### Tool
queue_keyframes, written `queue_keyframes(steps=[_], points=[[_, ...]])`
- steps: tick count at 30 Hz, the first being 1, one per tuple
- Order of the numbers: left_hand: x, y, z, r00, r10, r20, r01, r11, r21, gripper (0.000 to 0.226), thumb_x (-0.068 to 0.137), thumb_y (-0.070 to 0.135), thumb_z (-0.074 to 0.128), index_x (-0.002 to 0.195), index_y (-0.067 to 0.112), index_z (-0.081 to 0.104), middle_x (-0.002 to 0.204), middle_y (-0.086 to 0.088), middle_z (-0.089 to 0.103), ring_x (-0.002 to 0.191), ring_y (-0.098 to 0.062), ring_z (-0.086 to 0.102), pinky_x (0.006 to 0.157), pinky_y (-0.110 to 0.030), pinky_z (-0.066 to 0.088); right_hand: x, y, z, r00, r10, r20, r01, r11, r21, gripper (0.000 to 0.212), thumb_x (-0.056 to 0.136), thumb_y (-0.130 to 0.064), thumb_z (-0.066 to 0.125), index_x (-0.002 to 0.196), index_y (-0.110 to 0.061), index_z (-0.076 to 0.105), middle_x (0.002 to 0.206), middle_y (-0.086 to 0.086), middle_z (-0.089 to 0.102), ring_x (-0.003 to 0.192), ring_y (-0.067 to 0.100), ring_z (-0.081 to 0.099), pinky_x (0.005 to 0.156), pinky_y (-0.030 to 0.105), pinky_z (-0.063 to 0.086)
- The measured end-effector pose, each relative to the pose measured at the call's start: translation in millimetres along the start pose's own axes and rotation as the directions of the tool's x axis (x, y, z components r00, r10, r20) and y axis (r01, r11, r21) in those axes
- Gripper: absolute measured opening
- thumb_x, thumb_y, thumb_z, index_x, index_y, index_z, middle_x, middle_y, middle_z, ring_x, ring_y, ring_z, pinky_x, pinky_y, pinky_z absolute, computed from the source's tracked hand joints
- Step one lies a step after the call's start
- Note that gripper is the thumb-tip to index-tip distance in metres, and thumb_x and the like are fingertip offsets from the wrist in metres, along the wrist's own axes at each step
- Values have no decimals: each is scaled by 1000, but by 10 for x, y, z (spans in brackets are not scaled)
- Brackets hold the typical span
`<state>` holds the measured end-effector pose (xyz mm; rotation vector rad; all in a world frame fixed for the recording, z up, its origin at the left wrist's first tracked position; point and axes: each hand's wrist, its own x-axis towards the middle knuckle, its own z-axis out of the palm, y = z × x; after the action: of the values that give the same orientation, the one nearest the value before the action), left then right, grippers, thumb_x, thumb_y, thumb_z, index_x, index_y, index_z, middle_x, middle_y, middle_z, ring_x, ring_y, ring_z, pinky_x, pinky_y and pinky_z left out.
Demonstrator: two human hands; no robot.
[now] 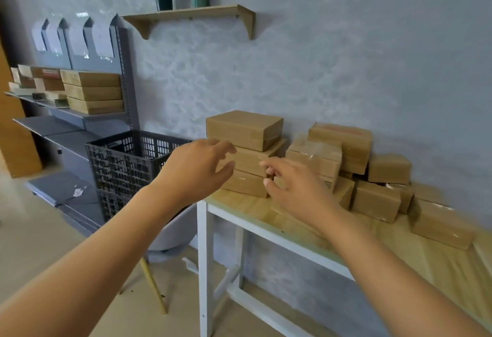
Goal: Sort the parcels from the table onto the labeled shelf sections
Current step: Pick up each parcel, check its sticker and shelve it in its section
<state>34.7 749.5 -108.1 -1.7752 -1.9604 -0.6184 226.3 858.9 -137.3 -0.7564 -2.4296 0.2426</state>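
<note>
Several brown cardboard parcels lie on the wooden table (239, 203). At its left end stands a stack of three parcels (245, 129). My left hand (197, 169) hovers at the stack's left side, fingers spread and holding nothing. In front of the stack's lower right corner is my right hand (292, 185), its fingers loosely bent and empty. More parcels (375, 201) are piled along the wall to the right. The grey metal shelf (87, 118) at far left holds stacked parcels (93, 92) under white paper labels (103, 38).
A dark plastic crate (127, 161) sits on a grey chair (170, 230) between shelf and table. A wooden wall shelf (191, 16) above carries two green vases. Lower grey shelf boards (58, 190) jut out at left. The floor is beige.
</note>
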Motion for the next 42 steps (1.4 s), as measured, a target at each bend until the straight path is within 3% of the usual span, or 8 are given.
queue_keyframes(steps=[10,15,22,26,30,35,39,42], points=[[1290,-1506,615,997,70,-10,-71,992,-103,32,99,39,49,127,28,60,114,9,65,106,-13,60,81,-31,50,1643,138,643,988,135,-73,-135,991,12,35,97,-35,55,132,-36,57,116,-17,58,111,5,55,96,31,48],[1899,-1835,1066,997,75,-4,-74,977,-202,30,97,38,52,123,26,62,112,7,66,105,-14,61,82,-33,50,2201,320,802,978,186,-89,-190,981,-32,32,97,-32,56,130,-30,58,117,-11,60,112,10,55,92,33,49],[2766,-2136,1698,999,25,20,-19,964,-264,32,95,36,53,123,25,63,116,5,63,112,-17,55,87,-37,49,3030,1013,974,942,280,-187,-290,957,-25,32,95,-26,61,126,-23,62,123,-3,62,121,16,51,93,25,37],[3220,-2350,2086,985,-75,156,117,953,-280,36,95,36,54,129,24,59,126,-1,56,120,-22,50,91,-36,45,3473,1499,1144,864,476,-164,-482,876,3,38,93,-33,61,130,-22,58,137,5,51,132,28,43,105,34,36],[3579,-2554,2426,904,-160,397,297,902,-313,53,96,43,53,143,21,45,142,-8,46,114,-26,53,90,-35,43,3635,1765,1355,761,648,-45,-643,761,82,54,96,-46,55,143,-22,45,150,8,38,137,31,38,112,38,33],[3681,-2728,2713,784,-201,587,523,723,-451,79,92,62,51,154,21,24,148,-8,43,115,-27,53,88,-35,40,3622,1818,1439,696,714,-76,-674,685,276,70,93,-48,61,152,-23,33,155,0,33,137,22,41,100,29,34],[3737,-2825,2788,749,-141,647,582,605,-543,81,89,64,55,152,22,28,128,0,51,99,-19,58,83,-34,46,3643,1786,1432,597,800,-49,-734,570,369,90,88,-54,65,157,-26,15,159,1,28,139,25,39,107,38,36],[3768,-2881,2842,742,-95,663,596,548,-588,81,86,66,59,150,25,30,123,4,53,100,-19,62,91,-39,51,3650,1741,1416,517,856,-2,-796,482,366,95,88,-59,63,159,-25,8,161,1,26,141,27,38,99,37,37]])
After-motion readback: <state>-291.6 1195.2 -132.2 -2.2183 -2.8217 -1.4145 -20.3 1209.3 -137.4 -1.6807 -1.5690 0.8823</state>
